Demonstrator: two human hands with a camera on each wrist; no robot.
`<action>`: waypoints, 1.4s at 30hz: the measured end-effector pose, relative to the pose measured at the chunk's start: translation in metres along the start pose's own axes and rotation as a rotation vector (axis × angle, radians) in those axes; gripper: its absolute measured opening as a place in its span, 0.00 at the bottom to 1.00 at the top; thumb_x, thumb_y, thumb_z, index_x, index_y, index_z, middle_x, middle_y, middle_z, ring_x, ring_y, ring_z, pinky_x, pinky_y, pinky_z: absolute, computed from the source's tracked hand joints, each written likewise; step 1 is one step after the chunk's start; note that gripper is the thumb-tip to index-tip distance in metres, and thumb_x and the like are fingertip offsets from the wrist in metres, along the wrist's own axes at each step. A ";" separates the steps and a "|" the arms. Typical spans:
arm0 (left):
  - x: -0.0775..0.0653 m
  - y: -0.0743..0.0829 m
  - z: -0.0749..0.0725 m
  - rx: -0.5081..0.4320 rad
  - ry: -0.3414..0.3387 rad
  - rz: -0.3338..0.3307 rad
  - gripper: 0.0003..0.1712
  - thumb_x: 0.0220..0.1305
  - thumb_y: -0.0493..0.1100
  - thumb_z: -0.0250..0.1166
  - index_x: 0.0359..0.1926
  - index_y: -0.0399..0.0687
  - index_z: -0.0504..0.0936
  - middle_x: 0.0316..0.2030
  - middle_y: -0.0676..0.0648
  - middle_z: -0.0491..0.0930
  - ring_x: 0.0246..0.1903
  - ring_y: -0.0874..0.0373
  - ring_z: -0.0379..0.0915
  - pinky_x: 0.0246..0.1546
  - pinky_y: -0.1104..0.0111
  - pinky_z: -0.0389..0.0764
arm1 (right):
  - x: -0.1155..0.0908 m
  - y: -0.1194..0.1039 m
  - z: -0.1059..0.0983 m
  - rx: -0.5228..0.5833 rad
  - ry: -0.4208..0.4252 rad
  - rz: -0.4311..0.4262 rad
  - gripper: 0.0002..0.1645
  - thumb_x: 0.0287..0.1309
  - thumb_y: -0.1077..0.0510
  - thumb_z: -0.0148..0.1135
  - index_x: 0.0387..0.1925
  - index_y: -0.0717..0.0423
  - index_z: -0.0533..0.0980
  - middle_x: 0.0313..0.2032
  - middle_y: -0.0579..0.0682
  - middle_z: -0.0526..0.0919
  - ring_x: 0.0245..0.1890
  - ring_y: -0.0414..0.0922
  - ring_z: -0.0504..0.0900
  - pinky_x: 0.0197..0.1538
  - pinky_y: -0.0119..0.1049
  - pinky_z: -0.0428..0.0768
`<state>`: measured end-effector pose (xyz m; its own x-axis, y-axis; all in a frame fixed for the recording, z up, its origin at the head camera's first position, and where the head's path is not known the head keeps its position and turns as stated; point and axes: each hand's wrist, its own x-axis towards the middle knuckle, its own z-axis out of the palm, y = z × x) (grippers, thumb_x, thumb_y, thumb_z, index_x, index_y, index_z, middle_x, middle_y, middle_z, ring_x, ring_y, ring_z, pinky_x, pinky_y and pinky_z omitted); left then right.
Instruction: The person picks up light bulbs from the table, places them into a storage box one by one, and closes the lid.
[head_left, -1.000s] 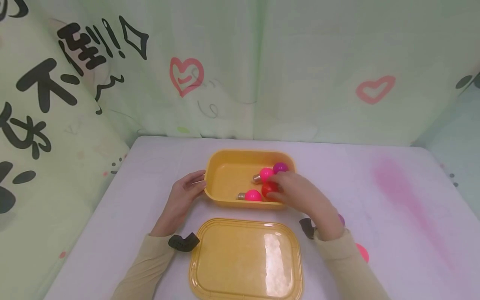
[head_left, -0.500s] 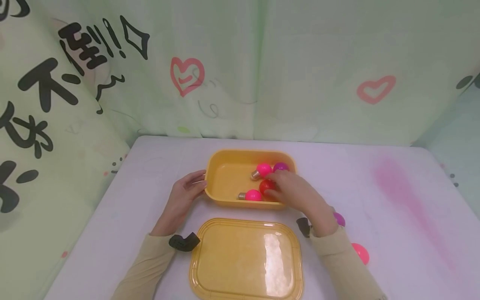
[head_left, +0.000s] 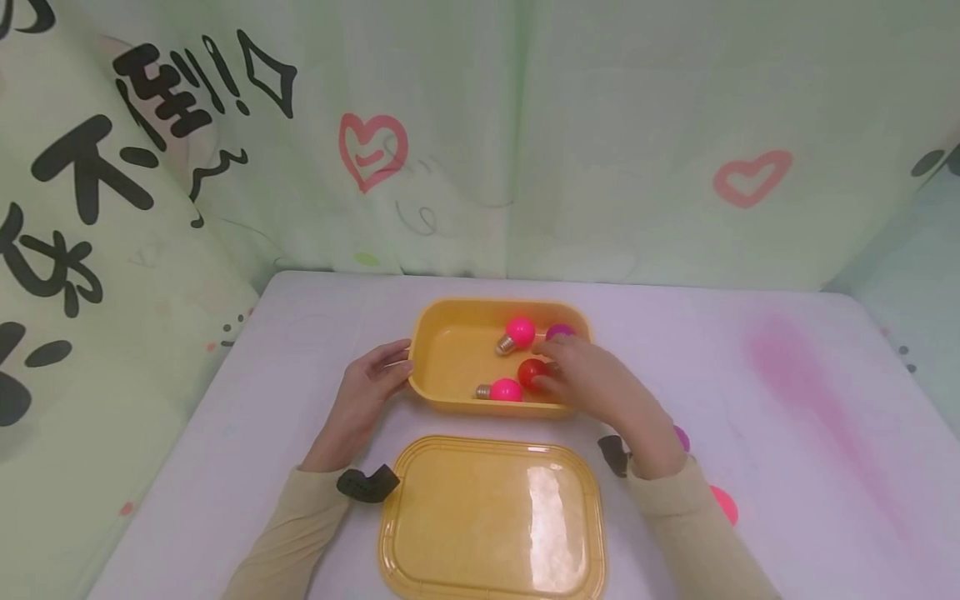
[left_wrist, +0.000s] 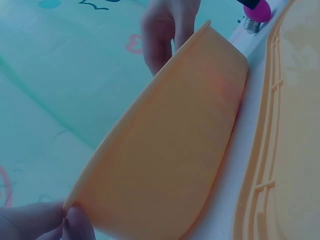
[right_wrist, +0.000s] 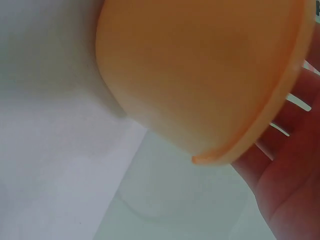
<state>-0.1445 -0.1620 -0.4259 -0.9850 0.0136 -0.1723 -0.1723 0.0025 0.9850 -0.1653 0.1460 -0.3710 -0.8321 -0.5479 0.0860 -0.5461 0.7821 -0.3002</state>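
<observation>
A yellow plastic box (head_left: 457, 358) stands on the table. My left hand (head_left: 372, 379) pinches its left end; in the left wrist view the thumb (left_wrist: 80, 225) lies against the rim. My right hand (head_left: 592, 379) reaches over the right side of the box, holding a red light bulb (head_left: 532, 373) between thumb and fingers, its base hidden by the hand. A pink light bulb (head_left: 521, 332) lies just beyond the fingertips, a purple bulb (head_left: 560, 331) behind the hand. Another pink bulb (head_left: 506, 390) rests along the near wall.
The yellow lid (head_left: 480, 517) lies flat in front of the box. Right of it, partly behind the right forearm, are a purple bulb (head_left: 681, 438) and a pinkish-red one (head_left: 725, 504). A printed curtain (head_left: 600, 167) hangs behind the table (head_left: 787, 458).
The pink bulb near the fingertips has shifted left and back inside the box. The red bulb has moved slightly left and back with my right hand. My left hand stays at the rim.
</observation>
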 end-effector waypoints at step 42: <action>-0.002 0.001 0.001 0.012 0.004 -0.022 0.26 0.69 0.40 0.63 0.66 0.42 0.72 0.61 0.40 0.72 0.53 0.57 0.74 0.51 0.74 0.80 | -0.077 0.022 -0.037 -0.051 -0.006 0.161 0.29 0.59 0.52 0.69 0.58 0.62 0.76 0.52 0.60 0.81 0.55 0.59 0.78 0.59 0.59 0.77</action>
<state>-0.1424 -0.1609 -0.4246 -0.9809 0.0095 -0.1940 -0.1939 0.0144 0.9809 -0.1167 0.2159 -0.3491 -0.9089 -0.4156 0.0346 -0.4096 0.8741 -0.2612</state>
